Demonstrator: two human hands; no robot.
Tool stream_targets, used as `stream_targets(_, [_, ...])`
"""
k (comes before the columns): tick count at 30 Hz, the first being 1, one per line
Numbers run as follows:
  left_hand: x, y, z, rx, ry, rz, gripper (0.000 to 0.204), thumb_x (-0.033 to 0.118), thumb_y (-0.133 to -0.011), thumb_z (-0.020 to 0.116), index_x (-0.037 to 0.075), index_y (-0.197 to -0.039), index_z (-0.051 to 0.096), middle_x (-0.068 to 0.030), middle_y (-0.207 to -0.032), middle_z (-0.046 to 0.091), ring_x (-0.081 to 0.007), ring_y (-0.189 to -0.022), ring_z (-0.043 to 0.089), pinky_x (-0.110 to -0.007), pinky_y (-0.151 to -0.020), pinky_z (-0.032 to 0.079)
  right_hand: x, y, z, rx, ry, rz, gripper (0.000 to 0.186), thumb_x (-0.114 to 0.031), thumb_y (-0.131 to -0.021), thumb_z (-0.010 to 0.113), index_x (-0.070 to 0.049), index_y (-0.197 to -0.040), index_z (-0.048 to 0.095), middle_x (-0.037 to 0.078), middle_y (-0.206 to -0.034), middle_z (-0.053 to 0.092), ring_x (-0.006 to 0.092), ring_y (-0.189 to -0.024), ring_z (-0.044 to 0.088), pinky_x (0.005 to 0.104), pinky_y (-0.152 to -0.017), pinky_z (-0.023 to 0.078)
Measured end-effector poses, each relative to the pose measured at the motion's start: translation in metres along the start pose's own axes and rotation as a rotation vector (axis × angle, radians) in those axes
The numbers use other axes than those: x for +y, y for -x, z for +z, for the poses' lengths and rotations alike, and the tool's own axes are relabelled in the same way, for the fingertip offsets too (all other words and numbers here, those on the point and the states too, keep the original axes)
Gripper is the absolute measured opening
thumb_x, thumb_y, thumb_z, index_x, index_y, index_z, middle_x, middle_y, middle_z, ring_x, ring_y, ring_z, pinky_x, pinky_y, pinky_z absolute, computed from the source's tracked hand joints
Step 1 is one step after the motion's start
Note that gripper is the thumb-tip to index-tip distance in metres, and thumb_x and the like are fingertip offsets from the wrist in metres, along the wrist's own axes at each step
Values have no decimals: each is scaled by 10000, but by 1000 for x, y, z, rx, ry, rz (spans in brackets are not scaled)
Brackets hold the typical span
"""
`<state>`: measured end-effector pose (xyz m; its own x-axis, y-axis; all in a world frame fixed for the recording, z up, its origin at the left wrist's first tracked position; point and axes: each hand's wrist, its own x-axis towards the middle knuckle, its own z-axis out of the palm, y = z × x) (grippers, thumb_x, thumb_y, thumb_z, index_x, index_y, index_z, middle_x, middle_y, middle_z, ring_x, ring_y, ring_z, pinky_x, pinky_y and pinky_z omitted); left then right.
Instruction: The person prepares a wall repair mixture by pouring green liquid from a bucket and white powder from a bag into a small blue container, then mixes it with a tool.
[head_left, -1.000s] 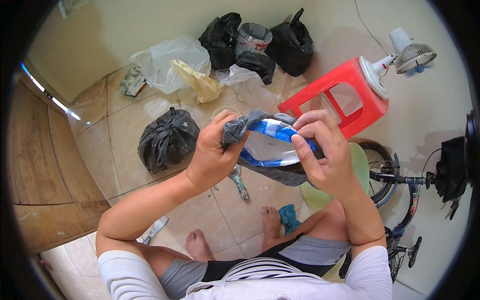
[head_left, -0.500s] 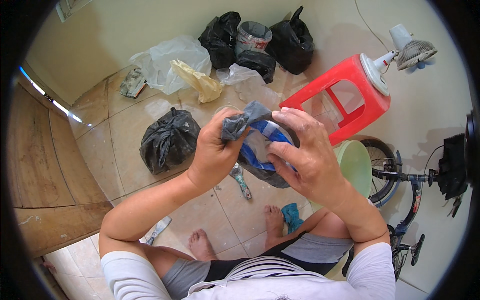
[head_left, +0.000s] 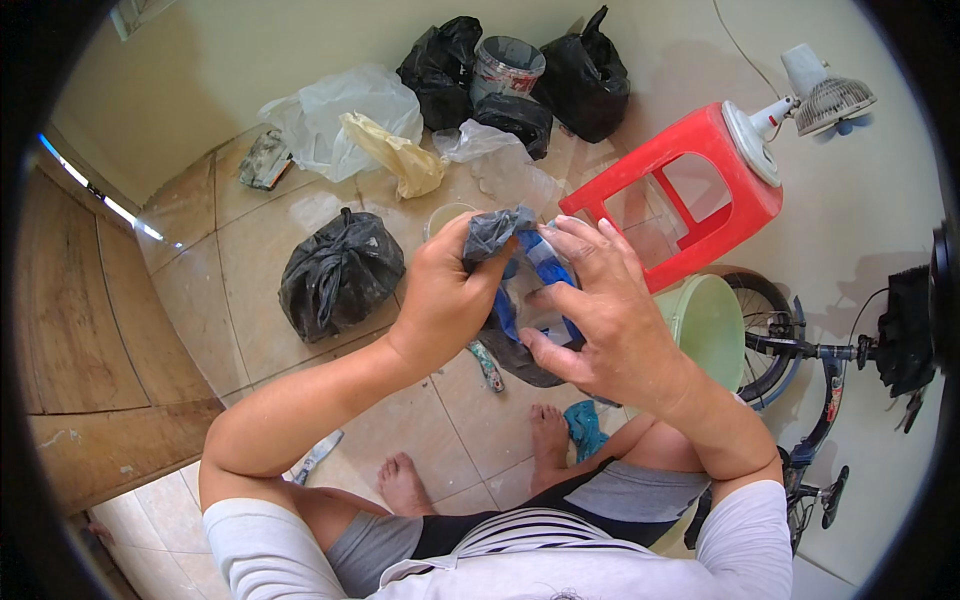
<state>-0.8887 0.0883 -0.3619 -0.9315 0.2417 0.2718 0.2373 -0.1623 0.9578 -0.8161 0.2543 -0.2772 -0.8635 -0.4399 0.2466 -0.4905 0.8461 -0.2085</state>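
Between my hands hangs a dark plastic bag (head_left: 522, 362), with a blue-and-white inner bag (head_left: 505, 315) showing inside its mouth. My left hand (head_left: 440, 305) is closed around the bunched dark plastic at its upper left edge. On the opposite side, my right hand (head_left: 625, 325) grips the rim with bent fingers, its thumb low by the opening and other fingertips over the far edge. Whitish material shows inside; I cannot make out what it is. On the floor behind the bag lies a putty knife (head_left: 487, 367) with a paint-stained handle, its blade hidden.
A tied black bag (head_left: 342, 272) sits left of my hands. Farther back are more black bags (head_left: 588, 80), a stained bucket (head_left: 507, 70) and crumpled clear plastic (head_left: 345, 115). At right stand a red stool (head_left: 650, 190), a green tub (head_left: 712, 325) and a bicycle (head_left: 820, 400).
My left hand has shifted slightly right with the bunched plastic. The right hand's fingers have spread and moved along the rim, and the bag's mouth looks narrower.
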Motion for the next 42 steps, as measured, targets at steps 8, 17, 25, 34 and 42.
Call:
stream_targets(8, [3, -2, 4, 0, -8, 8, 136, 75, -936, 637, -15, -1035, 659, -126, -867, 673, -173, -772, 614, -324, -715, 499, 6, 4, 15, 34, 21, 10, 266, -224, -788, 743, -20, -935, 658, 221, -1359, 515, 429, -1345, 424, 610, -1139, 260])
stream_targets(17, [6, -2, 4, -28, -66, -31, 143, 47, -910, 611, -22, -1031, 645, -158, -883, 665, -216, -786, 620, -337, -734, 500, 4, 7, 23, 51, 23, 66, 265, -199, -771, 710, -14, -950, 645, 246, -1329, 532, 444, -1334, 435, 616, -1141, 254])
stream_targets(25, [-2, -6, -3, -93, -253, 121, 247, 24, -823, 630, -7, -1068, 625, -210, -966, 656, -403, -902, 631, -419, -789, 505, 15, 1, 26, 179, -237, 177, 130, -56, -785, 639, 19, -888, 616, 208, -1313, 555, 395, -1181, 558, 462, -1013, 444])
stream_targets(34, [-3, -1, -6, -234, -425, 161, 350, 178, -901, 644, -6, -1190, 575, -240, -1127, 593, -430, -1039, 579, -443, -889, 487, 17, 3, 14, 256, -288, 249, 74, -46, -877, 594, 28, -879, 591, 185, -1295, 552, 329, -1167, 587, 426, -972, 478])
stream_targets(42, [-9, 2, -4, -358, -5, 237, 331, 135, -1012, 535, 28, -1324, 508, -137, -1215, 589, -137, -1024, 574, -319, -900, 486, 9, 2, 14, 188, -234, 140, 60, -11, -885, 585, 35, -924, 585, 193, -1360, 498, 344, -1228, 543, 416, -1022, 441])
